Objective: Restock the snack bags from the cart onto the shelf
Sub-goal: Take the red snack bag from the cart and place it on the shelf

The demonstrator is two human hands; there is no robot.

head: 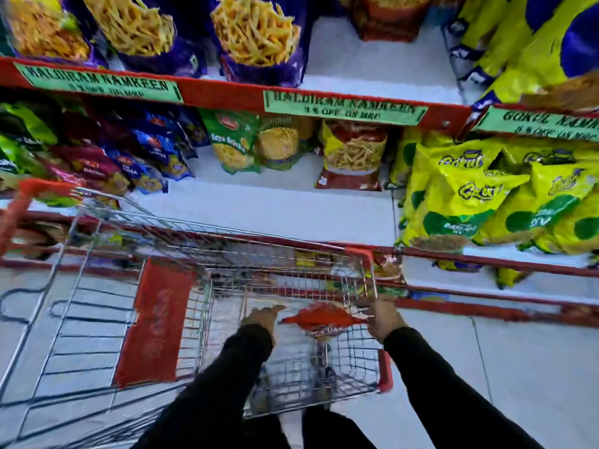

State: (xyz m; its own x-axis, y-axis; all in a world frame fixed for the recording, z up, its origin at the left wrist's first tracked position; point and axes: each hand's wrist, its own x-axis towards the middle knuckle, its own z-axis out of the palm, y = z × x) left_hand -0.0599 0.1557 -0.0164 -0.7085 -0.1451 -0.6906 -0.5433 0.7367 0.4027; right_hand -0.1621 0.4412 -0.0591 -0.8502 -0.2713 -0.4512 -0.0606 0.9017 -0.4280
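A red snack bag [322, 317] lies flat inside the wire cart [207, 241], deep in its basket. My left hand [263, 319] touches the bag's left end and my right hand [385, 317] grips its right end by the cart's wall. Both arms in black sleeves reach down into the basket. The white shelf [275, 209] in front has a bare stretch behind the cart. A matching red and yellow bag [351, 155] stands at the back of that shelf.
Green bags [240, 142] and blue and maroon bags [136, 157] fill the shelf's left. Yellow bags [486, 196] crowd the right. An upper shelf [372, 69] holds purple bags [256, 37]. The cart's red seat flap [155, 322] and red handle [29, 196] stand at left.
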